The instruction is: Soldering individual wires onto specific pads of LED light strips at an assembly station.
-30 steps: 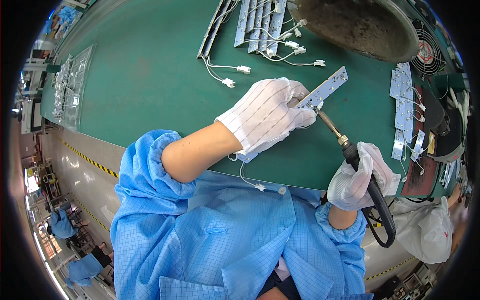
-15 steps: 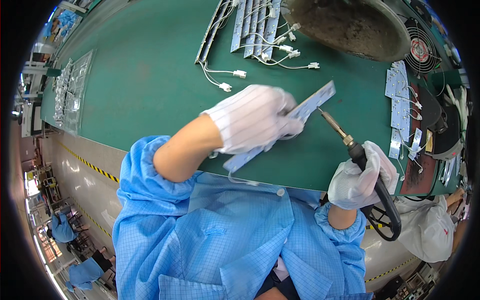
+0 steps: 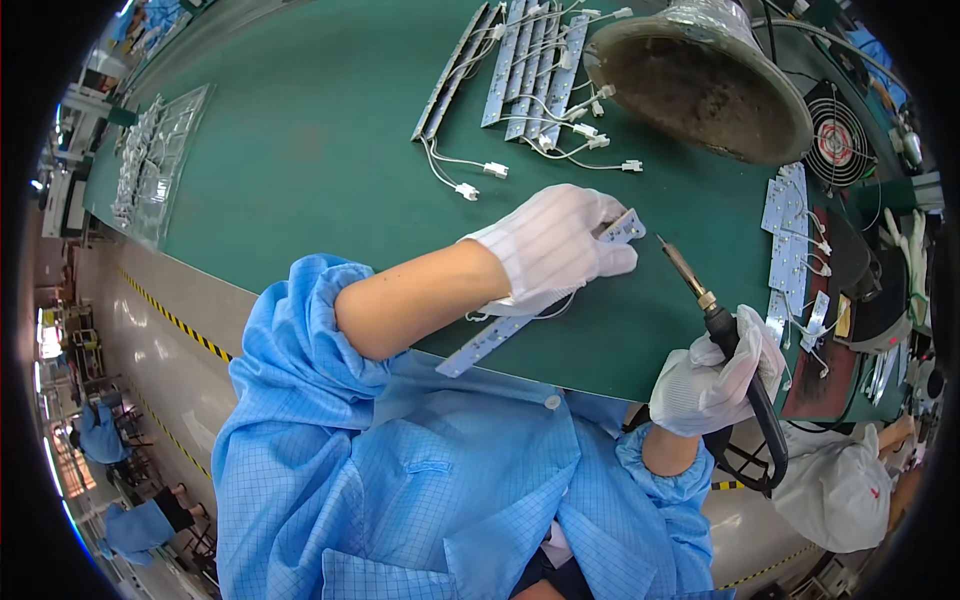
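In a white glove, my left hand [image 3: 555, 245] grips a narrow light-blue LED strip board [image 3: 485, 345]. Its lower end points toward my body, and its far end pokes out past my thumb. A thin white wire loops beside the glove. My right hand [image 3: 712, 385], also gloved, is closed around the black handle of a soldering iron [image 3: 718, 322]. The iron's bare metal tip points up and left, a short gap from the board's far end. Most of the board's middle is hidden under my left hand.
Finished-looking LED strips [image 3: 540, 85] with white wires and connectors lie at the back, beside two more strips [image 3: 452, 85]. A wide fume funnel [image 3: 700, 90] and fan [image 3: 836, 142] stand back right. More boards [image 3: 788, 235] lie right; clear plastic packaging [image 3: 165, 175] lies left.
My left hand has turned the board and moved a little right and nearer me, covering more of its far end. The iron's tip now sits farther from the board. The whole view has shifted slightly.
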Demonstrator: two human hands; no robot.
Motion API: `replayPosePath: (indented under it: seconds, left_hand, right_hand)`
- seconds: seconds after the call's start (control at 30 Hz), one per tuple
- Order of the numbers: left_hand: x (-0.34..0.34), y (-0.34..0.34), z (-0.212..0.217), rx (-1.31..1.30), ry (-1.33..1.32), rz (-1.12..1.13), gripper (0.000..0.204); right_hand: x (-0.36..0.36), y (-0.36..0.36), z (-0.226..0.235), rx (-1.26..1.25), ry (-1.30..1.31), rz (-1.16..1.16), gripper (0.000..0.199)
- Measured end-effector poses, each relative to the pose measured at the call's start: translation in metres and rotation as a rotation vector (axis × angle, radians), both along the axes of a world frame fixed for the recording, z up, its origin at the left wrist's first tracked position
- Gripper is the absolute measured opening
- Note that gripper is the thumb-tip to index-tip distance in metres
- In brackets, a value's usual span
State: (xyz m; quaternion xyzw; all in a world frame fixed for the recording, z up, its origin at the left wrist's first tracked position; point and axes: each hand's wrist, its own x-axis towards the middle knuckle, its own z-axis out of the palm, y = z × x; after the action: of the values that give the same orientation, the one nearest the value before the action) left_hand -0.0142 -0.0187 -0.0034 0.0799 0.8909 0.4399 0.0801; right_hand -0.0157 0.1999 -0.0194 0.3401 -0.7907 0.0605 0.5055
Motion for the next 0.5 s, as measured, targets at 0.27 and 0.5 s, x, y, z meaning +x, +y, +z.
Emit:
replayPosePath:
  seconds: [0.27, 0.5]
  left_hand:
    - [0.006, 0.001, -0.01, -0.182, 0.434, -0.155, 0.021]
    - [0.006, 0.003, -0.016, -0.108, 0.395, -0.099, 0.021]
  right_hand:
    - [0.002, 0.001, -0.027, -0.568, -0.422, 0.509, 0.018]
    - [-0.001, 0.003, -0.028, -0.405, -0.293, 0.475, 0.021]
